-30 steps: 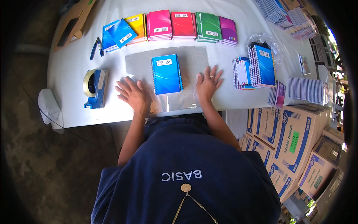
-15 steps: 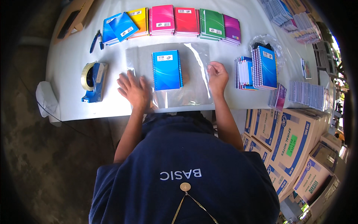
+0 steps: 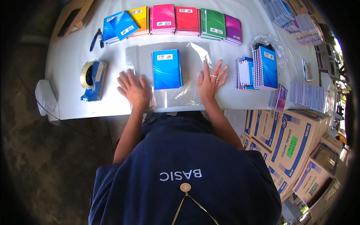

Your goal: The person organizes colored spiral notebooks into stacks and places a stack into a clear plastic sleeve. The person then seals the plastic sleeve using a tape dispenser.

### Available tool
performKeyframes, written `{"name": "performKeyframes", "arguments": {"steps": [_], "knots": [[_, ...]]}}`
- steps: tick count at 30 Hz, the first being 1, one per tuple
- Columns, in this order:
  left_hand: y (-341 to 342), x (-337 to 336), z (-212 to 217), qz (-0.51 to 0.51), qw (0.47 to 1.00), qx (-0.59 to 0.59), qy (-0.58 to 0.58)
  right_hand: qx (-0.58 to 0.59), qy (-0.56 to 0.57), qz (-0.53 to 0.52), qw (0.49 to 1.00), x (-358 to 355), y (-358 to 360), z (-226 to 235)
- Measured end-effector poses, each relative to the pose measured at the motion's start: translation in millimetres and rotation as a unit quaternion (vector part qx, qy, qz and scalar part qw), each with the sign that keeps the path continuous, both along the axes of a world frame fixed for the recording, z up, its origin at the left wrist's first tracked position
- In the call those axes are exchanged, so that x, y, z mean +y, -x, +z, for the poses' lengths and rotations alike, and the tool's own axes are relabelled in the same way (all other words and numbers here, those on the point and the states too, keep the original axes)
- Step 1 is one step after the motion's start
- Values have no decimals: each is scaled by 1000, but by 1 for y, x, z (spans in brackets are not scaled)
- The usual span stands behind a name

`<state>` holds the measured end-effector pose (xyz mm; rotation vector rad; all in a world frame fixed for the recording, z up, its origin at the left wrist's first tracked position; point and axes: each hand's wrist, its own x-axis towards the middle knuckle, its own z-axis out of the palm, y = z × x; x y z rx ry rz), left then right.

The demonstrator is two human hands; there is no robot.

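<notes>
A blue spiral notebook stack (image 3: 166, 73) lies at the middle of a clear plastic sheet (image 3: 139, 56) on the white table. My left hand (image 3: 133, 90) rests flat on the sheet's left side, fingers spread. On its right side my right hand (image 3: 211, 82) lies open over the plastic, fingers apart, a ring on one finger. Neither hand grips anything. Whether the plastic is a single sheet or a bag, I cannot tell.
Notebook stacks in several colours (image 3: 163, 20) line the table's back. A blue tape dispenser (image 3: 95, 80) stands at left, near pens (image 3: 96, 39). More notebooks (image 3: 265, 69) stand upright at right. Cardboard boxes (image 3: 288, 146) are piled below the table's right edge.
My right hand has let go of the plastic's right edge, moved inward to the left and spread its fingers on the sheet. My left hand has stayed in place.
</notes>
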<state>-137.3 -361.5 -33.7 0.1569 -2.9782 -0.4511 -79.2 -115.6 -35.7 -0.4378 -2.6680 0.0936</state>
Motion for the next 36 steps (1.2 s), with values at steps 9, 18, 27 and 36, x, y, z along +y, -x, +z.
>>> {"name": "performKeyframes", "arguments": {"steps": [9, 18, 27, 36], "knots": [[-1, 3, 6, -1, 1000, -23, 10, -3, 17, 44, 999, 2, 8, 20], [-1, 2, 6, -8, 1000, -11, 8, 1, 549, -94, 831, 27, 10, 25], [-1, 1, 6, -12, 1000, -15, 6, -54, 361, -79, 928, 24, 17, 26], [0, -4, 1, -21, 1000, 12, -13, -71, 470, -83, 876, 22, 23, 56]]}}
